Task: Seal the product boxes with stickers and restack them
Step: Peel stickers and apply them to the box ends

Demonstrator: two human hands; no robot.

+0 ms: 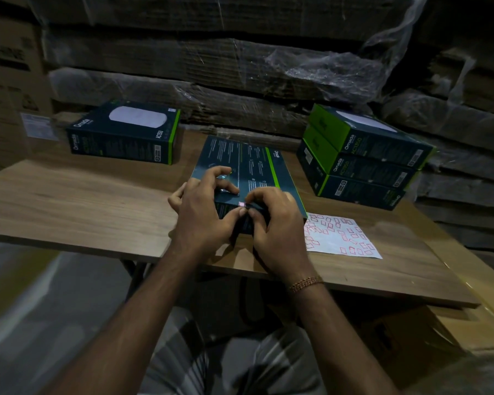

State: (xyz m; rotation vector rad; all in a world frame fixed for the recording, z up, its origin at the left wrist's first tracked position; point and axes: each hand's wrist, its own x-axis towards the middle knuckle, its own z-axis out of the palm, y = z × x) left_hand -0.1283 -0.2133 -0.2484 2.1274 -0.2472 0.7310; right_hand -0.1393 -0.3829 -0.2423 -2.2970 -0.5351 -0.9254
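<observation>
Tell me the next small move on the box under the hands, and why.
Probably press the sticker flat over the near edge of the box. Both the left hand and right hand pinch at it there, and it looks only partly stuck down.

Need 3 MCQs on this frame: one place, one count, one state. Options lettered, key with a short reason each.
1. Where does the sticker sheet lie?
A. right of the middle box
B. on the single box
C. on the floor

2. How many boxes are in the stack at right?
A. one
B. three
C. five

3. What are the hands doing?
A. resting on the table
B. lifting the stack
C. working a small sticker at the middle box's near edge

Key: 1 A, the sheet lies on the table beside the middle box. 2 B, three boxes lie stacked. 3 C, left hand and right hand meet at the sticker.
</observation>
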